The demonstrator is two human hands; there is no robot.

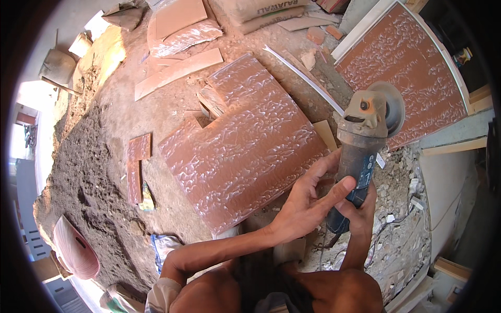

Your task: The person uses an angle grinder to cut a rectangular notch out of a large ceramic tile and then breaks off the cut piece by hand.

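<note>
Down by the big red tile (245, 141) with a notch cut from its corner, the right hand (360, 211) was wrapped tight around the angle grinder (362, 141). The left hand (308, 201) was open, fingers touching the grinder's handle. A pink bowl (75, 250) lay tipped on the dirt; what it held could not be seen.
</note>
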